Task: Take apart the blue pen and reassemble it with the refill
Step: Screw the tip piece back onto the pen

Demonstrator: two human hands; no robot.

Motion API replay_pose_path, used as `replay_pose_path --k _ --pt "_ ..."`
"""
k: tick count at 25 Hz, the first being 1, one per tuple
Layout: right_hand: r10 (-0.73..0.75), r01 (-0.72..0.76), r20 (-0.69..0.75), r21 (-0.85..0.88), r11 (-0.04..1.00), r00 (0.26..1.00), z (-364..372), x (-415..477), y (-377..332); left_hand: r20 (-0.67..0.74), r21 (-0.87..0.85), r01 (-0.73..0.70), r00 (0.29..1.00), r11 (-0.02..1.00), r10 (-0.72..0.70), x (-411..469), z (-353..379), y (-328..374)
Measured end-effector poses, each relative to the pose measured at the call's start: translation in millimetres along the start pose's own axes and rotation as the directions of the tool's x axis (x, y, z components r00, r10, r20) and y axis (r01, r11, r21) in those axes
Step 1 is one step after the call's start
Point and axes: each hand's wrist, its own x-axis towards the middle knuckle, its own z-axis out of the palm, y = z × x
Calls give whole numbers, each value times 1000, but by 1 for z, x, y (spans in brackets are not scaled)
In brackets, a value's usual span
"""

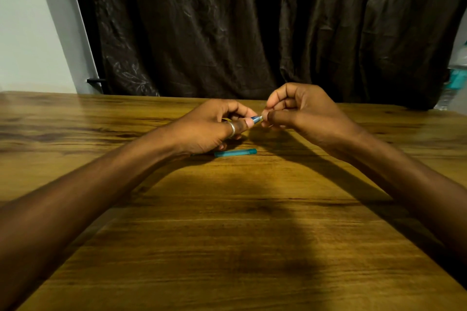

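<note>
My left hand (214,126), with a silver ring on the thumb, is closed around the blue pen (256,119); only a short blue and silver end shows past the thumb. My right hand (295,108) pinches that end with thumb and forefinger, so the very tip is hidden. Both hands hover just above the wooden table (227,235). A translucent teal pen cap (235,153) lies flat on the table just below my left hand. Whether the refill is inside the pen I cannot tell.
A dark brown curtain (252,28) hangs behind the table's far edge. A pale wall (25,33) stands at the back left. A clear plastic bottle with a teal label (454,78) is at the far right edge.
</note>
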Motion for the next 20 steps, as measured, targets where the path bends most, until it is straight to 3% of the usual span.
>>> replay_pose_path --k 20 --pt "-9 9 -12 -10 1000 1000 2 -3 -3 24 -12 6 1000 1000 -6 -2 -1 2"
